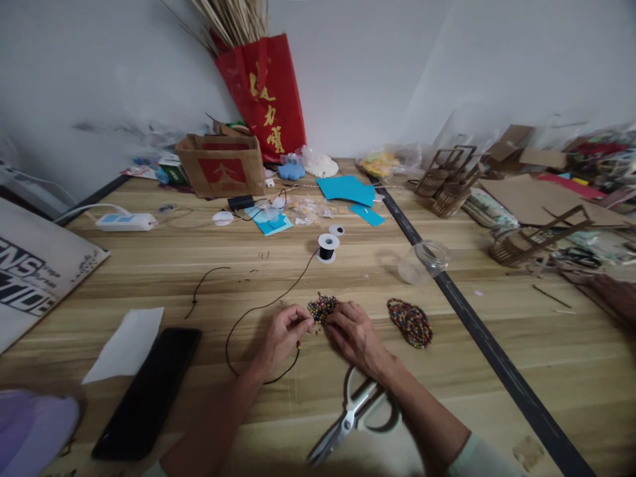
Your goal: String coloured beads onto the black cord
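A small heap of multicoloured beads [322, 309] lies on the wooden table between my hands. My left hand [287, 331] is at its left side, thumb and fingertips pinched together near a black cord [242, 315]; what they grip is too small to make out. The cord curves round from a white spool [328, 248], and a few beads sit on it below my fingers. My right hand [355, 331] rests palm down at the heap's right edge, its fingertips bent against the beads. A coiled bead string [410, 323] lies to the right.
Scissors [348, 416] lie beneath my right forearm. A black phone [149, 394] and white paper [125, 344] are at left. A clear round container [431, 257] stands right of the spool. Behind are blue sheets [346, 190], a cardboard box [222, 165] and small baskets. Another person's hand [613, 296] is at far right.
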Demonstrator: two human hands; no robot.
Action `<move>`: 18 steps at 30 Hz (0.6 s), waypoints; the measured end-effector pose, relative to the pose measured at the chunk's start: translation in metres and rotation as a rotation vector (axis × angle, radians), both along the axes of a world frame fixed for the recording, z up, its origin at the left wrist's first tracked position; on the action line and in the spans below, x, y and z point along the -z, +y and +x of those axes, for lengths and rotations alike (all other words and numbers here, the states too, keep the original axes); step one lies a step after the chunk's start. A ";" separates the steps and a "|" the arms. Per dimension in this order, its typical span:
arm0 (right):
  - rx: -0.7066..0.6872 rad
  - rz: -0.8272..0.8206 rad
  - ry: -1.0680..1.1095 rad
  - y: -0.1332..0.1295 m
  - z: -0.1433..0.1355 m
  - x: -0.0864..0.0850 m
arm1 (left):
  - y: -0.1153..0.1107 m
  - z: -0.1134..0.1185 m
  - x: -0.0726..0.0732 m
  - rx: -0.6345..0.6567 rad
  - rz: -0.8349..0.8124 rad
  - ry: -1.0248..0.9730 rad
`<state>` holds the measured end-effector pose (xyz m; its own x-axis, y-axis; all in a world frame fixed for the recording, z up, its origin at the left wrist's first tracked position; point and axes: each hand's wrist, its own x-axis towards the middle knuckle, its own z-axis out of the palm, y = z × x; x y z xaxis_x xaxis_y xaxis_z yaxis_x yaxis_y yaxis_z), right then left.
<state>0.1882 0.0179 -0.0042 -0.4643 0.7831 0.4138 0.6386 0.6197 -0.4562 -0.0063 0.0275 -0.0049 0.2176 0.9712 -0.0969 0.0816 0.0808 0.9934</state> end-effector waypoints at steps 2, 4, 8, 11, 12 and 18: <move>0.001 0.008 -0.039 0.000 -0.002 0.002 | 0.000 0.000 -0.001 0.003 -0.002 0.000; -0.003 0.017 -0.069 0.000 -0.003 0.003 | 0.000 0.000 -0.002 0.000 0.000 -0.005; -0.011 0.030 -0.090 0.000 -0.004 0.004 | 0.000 0.001 0.000 -0.001 0.012 -0.027; 0.000 0.026 -0.104 0.000 -0.005 0.001 | 0.000 0.001 0.002 -0.013 0.011 -0.038; 0.005 0.024 -0.112 -0.001 -0.005 0.000 | 0.000 0.001 0.003 -0.015 0.011 -0.039; 0.028 0.022 -0.162 -0.004 -0.007 -0.004 | 0.000 0.000 -0.001 0.003 0.008 -0.010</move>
<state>0.1813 0.0143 0.0001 -0.5047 0.7881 0.3525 0.7195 0.6096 -0.3327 -0.0058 0.0274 -0.0041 0.2217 0.9712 -0.0869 0.0720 0.0726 0.9948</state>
